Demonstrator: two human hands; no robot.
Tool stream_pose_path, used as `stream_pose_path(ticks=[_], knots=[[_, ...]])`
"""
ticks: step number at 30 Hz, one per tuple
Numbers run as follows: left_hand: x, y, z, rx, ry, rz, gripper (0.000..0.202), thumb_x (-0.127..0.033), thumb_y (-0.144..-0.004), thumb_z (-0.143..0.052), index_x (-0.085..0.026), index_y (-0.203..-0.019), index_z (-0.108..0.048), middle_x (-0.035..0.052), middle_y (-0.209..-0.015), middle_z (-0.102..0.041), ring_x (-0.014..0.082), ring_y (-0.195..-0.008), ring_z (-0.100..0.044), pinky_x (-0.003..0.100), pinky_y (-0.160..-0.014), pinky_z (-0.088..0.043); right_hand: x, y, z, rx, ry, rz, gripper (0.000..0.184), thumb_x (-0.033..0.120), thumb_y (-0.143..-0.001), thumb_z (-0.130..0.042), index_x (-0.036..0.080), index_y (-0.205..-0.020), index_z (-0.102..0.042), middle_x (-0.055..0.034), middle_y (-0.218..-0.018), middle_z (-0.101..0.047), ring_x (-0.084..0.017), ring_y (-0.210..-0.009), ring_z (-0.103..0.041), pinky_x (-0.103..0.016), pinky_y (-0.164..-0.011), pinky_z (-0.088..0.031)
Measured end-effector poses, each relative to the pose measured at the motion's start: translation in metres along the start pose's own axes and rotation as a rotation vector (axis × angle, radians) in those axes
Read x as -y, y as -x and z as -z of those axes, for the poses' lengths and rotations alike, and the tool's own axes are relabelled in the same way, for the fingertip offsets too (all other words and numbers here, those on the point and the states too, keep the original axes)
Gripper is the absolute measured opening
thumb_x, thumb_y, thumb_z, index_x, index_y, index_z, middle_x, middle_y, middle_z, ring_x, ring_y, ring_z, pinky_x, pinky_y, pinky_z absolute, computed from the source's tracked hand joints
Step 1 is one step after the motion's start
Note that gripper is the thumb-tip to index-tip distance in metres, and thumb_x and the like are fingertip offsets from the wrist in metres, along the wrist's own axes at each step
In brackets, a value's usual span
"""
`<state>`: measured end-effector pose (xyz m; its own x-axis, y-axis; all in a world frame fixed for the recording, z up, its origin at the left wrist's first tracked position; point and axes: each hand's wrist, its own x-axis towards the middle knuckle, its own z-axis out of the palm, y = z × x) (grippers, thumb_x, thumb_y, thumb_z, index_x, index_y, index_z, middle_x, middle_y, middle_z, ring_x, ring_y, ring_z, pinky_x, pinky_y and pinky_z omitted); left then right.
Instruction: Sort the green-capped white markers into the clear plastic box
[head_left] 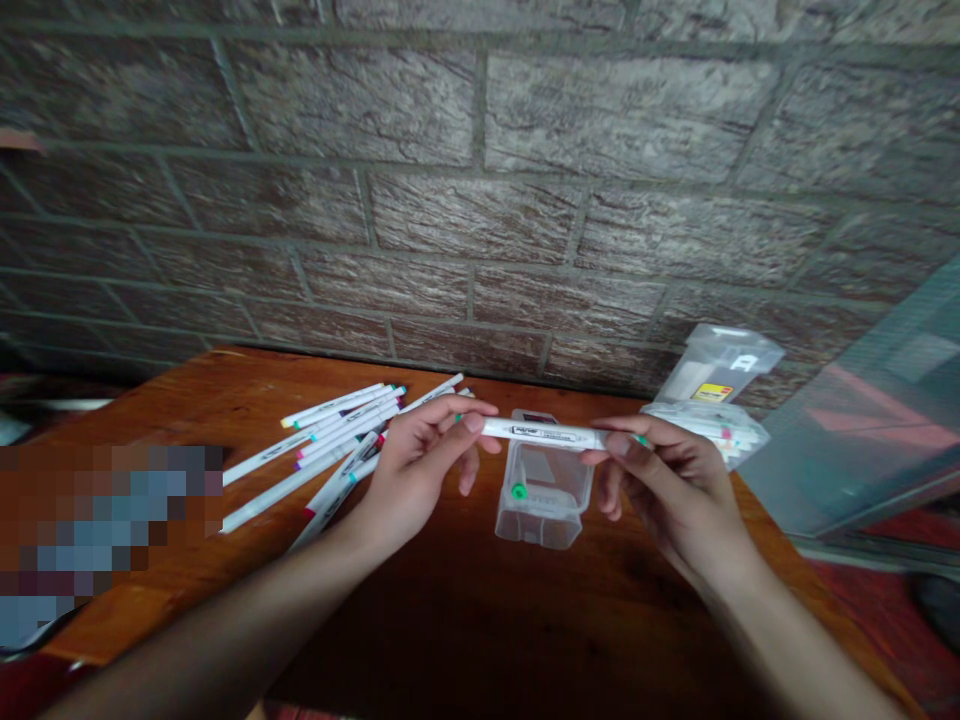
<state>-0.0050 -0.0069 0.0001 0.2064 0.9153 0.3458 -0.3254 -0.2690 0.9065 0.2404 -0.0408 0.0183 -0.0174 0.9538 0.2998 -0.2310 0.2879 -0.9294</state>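
A white marker [544, 433] with green at its ends is held level between my two hands, above the table. My left hand [427, 445] pinches its left end between thumb and fingers. At the other end, my right hand [667, 475] grips it the same way, with a bit of green showing past the thumb. Below the marker lies a clear plastic case [546, 515], its lid folded back. Inside the case is a green-ended item [520, 491], seen through the plastic. Several white markers [337, 430] with coloured ends lie in a loose pile left of my left hand.
A second clear case [716, 370] with a yellow label stands open at the back right, markers [724, 434] in its lower part. A brick wall [480, 200] rises behind the wooden table [465, 620]. A translucent panel [862, 400] is at right; the left edge is pixelated.
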Motion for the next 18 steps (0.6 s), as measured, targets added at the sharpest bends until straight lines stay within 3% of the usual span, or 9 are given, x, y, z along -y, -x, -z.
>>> stream_pose_path(ticks=[18], knots=[[-0.0055,-0.002,-0.0025,-0.071,0.163,0.061,0.029,-0.041,-0.093,-0.081,-0.014,-0.102,-0.079,0.0078,-0.081,-0.08,0.0102,-0.046,-0.054,0.023,-0.044,-0.043,0.0096,-0.0001,-0.0052,-0.039,-0.065,-0.054,0.024,0.039,-0.086,-0.091,0.019,-0.1,-0.089,-0.0117,-0.083,-0.087,-0.016,-0.04,-0.067,-0.025,-0.037,-0.056]])
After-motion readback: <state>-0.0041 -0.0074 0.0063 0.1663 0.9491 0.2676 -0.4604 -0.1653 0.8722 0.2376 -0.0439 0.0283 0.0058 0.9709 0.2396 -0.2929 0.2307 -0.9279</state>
